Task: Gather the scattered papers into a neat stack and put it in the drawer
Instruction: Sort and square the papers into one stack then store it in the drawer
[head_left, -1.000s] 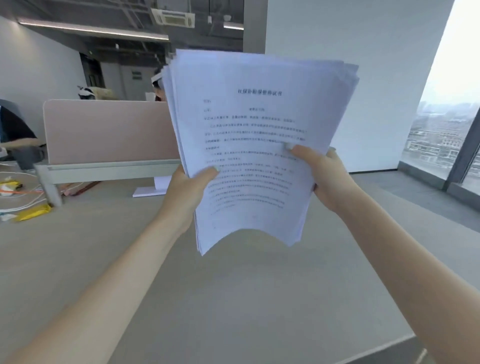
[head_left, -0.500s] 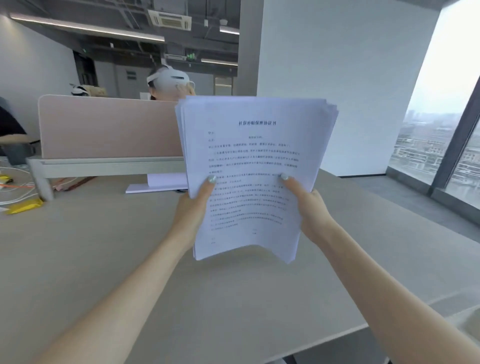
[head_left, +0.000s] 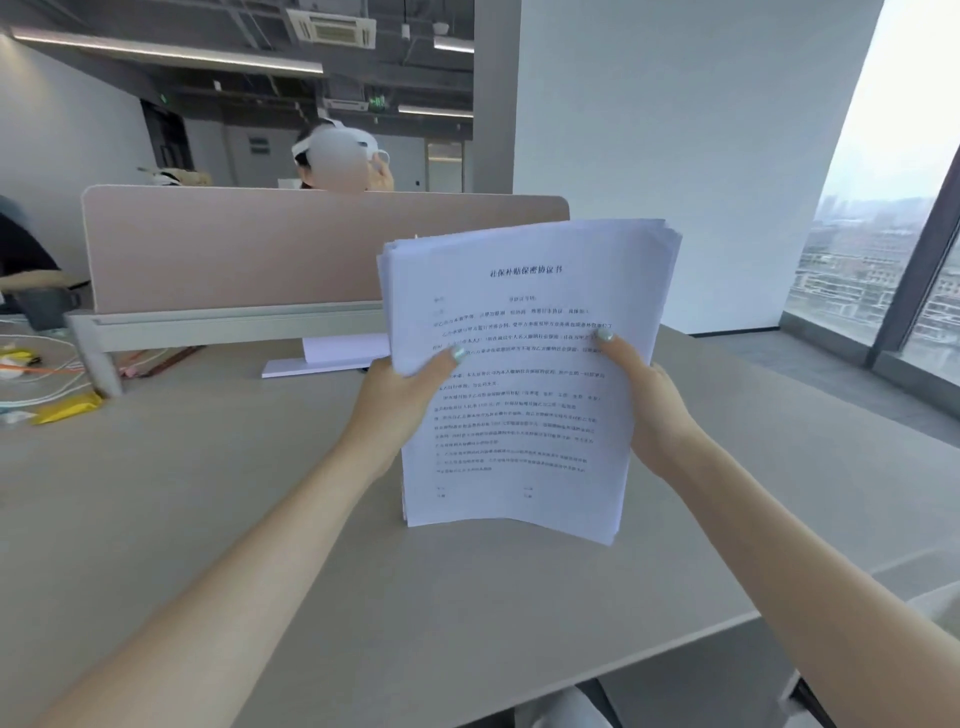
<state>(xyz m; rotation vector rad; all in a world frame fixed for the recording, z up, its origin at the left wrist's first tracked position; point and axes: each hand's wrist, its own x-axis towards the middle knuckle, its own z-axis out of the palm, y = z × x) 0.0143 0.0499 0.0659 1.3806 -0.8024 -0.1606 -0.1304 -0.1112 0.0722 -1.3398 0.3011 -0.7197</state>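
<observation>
One stack of papers stands upright, lower edge on or just above the desk; contact unclear. Left hand and right hand grip its sides, thumbs across the front; fingers hidden behind. Printed Chinese text is mostly too small to read. No drawer is visible.

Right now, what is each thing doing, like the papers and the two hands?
stack of papers: upright, bottom edge at the desk, edges uneven
left hand: gripping the stack's left side
right hand: gripping its right side
desk: bare near the stack
drawer: not in view
</observation>
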